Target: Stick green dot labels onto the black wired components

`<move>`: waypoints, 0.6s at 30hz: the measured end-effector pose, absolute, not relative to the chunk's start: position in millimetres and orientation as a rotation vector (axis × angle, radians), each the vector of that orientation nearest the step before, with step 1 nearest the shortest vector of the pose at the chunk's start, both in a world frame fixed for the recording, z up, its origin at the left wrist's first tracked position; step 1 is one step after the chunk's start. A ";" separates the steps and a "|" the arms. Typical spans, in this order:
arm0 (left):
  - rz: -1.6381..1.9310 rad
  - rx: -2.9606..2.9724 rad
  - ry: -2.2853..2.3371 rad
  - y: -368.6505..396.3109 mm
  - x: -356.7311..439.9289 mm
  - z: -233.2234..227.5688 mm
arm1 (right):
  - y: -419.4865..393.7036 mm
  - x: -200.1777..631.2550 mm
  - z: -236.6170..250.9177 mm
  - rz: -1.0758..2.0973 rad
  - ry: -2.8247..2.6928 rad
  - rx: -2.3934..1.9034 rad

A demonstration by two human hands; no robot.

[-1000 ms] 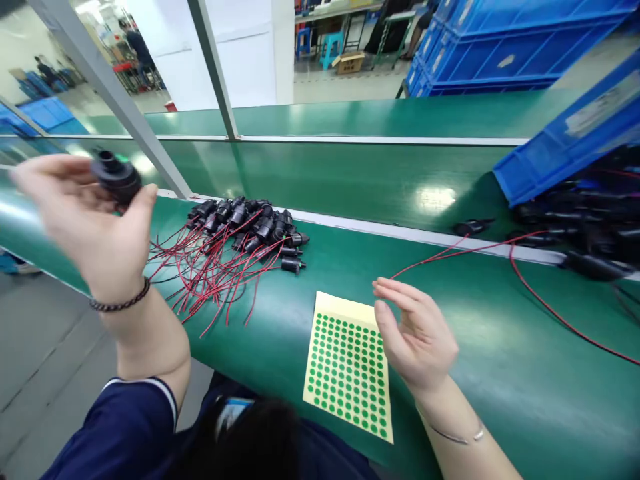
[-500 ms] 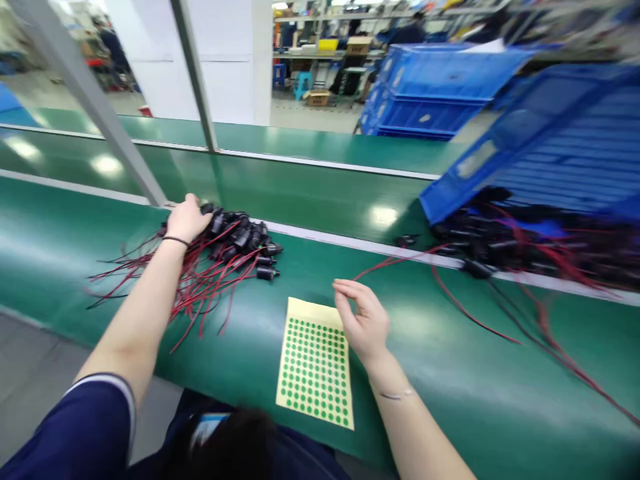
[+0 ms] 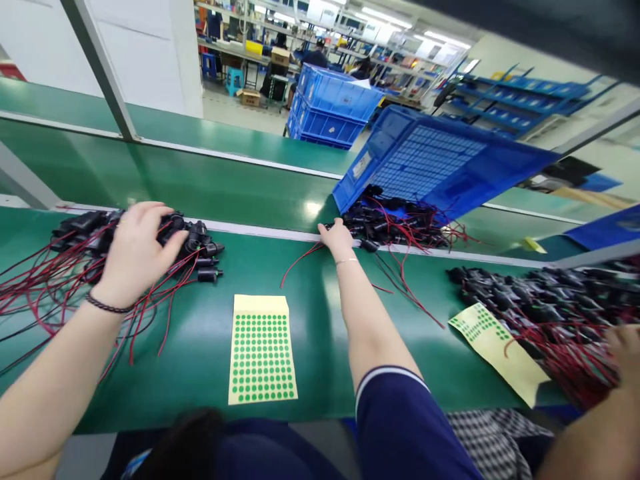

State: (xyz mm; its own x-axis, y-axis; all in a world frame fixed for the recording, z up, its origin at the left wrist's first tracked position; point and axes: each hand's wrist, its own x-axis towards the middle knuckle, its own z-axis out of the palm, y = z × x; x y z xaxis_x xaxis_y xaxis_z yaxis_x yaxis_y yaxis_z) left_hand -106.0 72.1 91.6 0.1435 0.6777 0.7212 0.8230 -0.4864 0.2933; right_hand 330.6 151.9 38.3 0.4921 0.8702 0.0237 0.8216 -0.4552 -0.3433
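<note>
My left hand (image 3: 137, 248) lies palm down, fingers spread, on a pile of black connectors with red wires (image 3: 200, 248) at the left of the green belt (image 3: 320, 313). My right hand (image 3: 338, 238) is stretched far forward to the edge of a second heap of black connectors (image 3: 400, 223) spilling from a tilted blue crate (image 3: 425, 163). Its fingers touch the nearest parts, and their tips are hidden. A yellow sheet of green dot stickers (image 3: 261, 350) lies between my arms near the front edge.
A second sticker sheet (image 3: 495, 347) and another heap of wired connectors (image 3: 545, 300) lie at the right, where another person's hand (image 3: 625, 343) works. A metal rail (image 3: 260, 230) divides the belt from the far lane. Stacked blue crates (image 3: 335, 107) stand behind.
My left hand brought a black connector down from the air to the left pile and now rests on it. My right hand moved from the sticker sheet out to the crate's heap. The view swung right.
</note>
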 end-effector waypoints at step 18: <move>-2.742 -2.648 -1.415 82.0 64.1 15.6 | 101.0 190.4 74.3 0.407 -2.253 -0.955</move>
State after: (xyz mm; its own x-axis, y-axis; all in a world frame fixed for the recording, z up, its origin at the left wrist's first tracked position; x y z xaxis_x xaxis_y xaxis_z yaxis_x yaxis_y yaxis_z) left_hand 64.1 82.0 15.6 0.0774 0.9014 0.4259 -0.1753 -0.4082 0.8959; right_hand 190.4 101.0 74.3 -0.5238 0.7264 0.4448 0.5251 0.6866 -0.5029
